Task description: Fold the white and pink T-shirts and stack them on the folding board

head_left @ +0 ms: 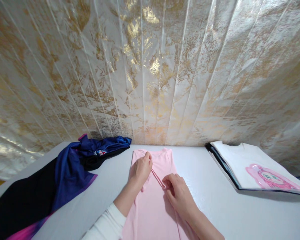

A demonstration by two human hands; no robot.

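Note:
A pink garment [155, 213] lies lengthwise on the white table in front of me, its neckline end toward the wall. My left hand [141, 168] is closed near the top of it, fingers pinching a narrow folded edge of the pink cloth. Lower and to the right, my right hand [177, 191] pinches the other end of that same edge. Between both hands the strip runs taut on a slant, looking like a sleeve, though its exact part is hard to tell. The fingertips cover the gripped bits of cloth.
Dark blue and black clothes [67, 176] with pink trim lie in a loose heap on the left. On the right is a stack of folded shirts [235, 163], a white one with a pink print on top. A silver-and-gold patterned covering [150, 83] rises behind the white table [200, 176].

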